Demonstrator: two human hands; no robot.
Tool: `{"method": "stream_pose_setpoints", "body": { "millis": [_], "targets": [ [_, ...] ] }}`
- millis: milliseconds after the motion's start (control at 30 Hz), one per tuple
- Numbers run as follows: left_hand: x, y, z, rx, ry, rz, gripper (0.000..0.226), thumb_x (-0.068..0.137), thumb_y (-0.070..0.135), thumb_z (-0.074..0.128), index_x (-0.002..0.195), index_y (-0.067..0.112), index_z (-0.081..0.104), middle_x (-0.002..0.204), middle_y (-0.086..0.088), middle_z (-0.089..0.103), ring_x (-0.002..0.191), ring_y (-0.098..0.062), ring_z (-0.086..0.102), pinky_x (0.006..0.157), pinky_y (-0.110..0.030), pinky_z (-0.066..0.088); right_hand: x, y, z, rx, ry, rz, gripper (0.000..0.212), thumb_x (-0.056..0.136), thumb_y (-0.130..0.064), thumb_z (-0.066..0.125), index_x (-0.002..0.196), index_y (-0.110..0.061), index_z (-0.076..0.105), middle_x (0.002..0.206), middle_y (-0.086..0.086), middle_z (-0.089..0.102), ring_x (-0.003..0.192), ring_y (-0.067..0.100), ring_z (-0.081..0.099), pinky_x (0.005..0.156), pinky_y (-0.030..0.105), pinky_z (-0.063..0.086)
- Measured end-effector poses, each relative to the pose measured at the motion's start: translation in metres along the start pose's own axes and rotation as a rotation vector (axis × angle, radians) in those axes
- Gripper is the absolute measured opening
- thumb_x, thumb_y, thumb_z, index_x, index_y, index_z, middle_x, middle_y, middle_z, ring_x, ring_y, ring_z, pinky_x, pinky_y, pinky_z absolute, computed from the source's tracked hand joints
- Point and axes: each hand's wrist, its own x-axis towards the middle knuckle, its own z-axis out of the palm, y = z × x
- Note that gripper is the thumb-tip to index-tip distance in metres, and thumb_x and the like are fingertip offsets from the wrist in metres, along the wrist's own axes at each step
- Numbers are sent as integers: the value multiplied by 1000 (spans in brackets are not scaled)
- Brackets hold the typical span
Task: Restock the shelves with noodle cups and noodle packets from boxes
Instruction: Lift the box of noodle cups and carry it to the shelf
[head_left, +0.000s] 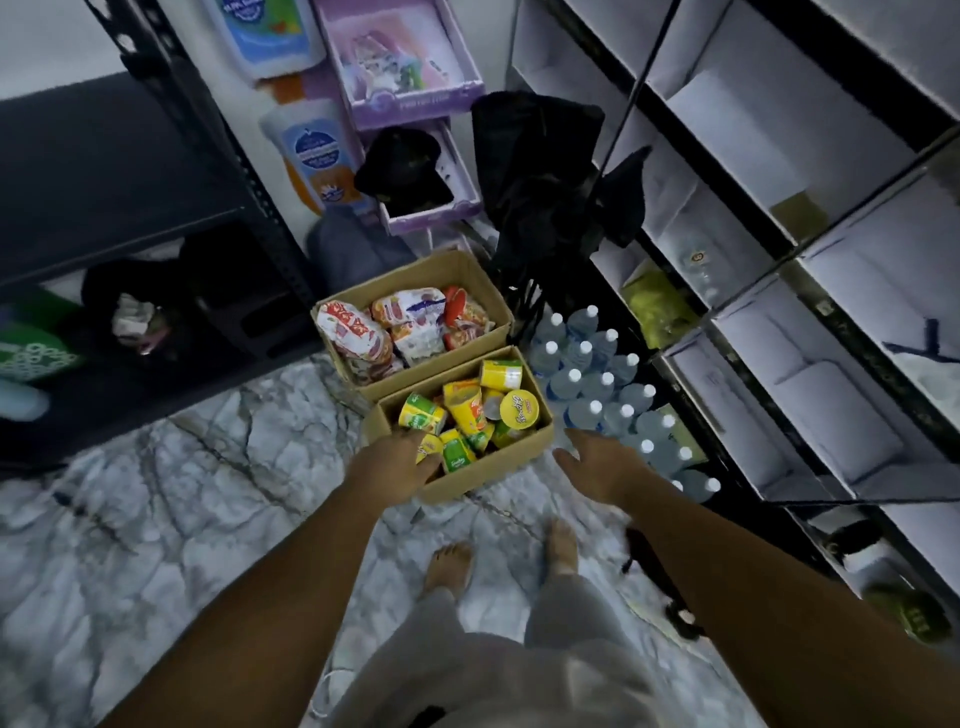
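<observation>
Just ahead of left hand (397, 461): noodle cups (467, 410).

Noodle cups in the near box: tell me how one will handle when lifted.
Probably light: the noodle cups lie tumbled at all angles in the cardboard box. Round and tapered, so one laid sideways would likely roll. The sealed lid on one looks thin; a hard squeeze might dent it.

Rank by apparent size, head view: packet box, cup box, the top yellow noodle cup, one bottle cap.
1. packet box and cup box: these look alike, and the cup box is nearer the camera, so I won't rank them.
2. yellow noodle cup
3. bottle cap
</observation>
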Motion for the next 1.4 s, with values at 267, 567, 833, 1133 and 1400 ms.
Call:
{"method": "stream_pose_setpoints", "body": {
  "millis": [267,567,833,1133,1400],
  "targets": [
    [15,18,21,-221,134,-238,62,104,49,50,158,19,39,147,-20,53,132,-36,54,106,-42,46,89,20,-39,-105,-131,-161,57,107,-45,43,153,-13,39,150,18,49,136,36,48,109,44,42],
    [93,-3,77,-345,167,-416,58,105,46,50,155,18,38,145,-16,56,129,-31,56,100,-38,46,206,53,-19,-53,-169,-168,55,107,-35,47,157,-16,34,145,22,53,122,39,58,98,44,50],
    [224,-96,179,-380,185,-533,70,105,48,48,163,22,20,147,-20,53,131,-37,54,104,-45,46,363,94,81,-34,-138,-133,66,104,-44,48,161,-37,16,143,18,55,118,37,62,98,49,51],
    [320,-152,258,-372,304,-539,67,108,30,44,163,13,12,152,-28,42,122,-46,54,93,-58,50,477,143,158,-25,59,-147,71,102,-28,53,162,-33,16,125,27,62,108,44,63,87,47,51],
    [351,-164,285,-399,422,-609,68,107,44,36,162,34,-4,131,-20,55,106,-49,63,87,-54,50,496,149,187,51,97,-304,92,99,-27,65,162,-42,0,119,26,68,100,46,68,85,51,55]
  ]
}}
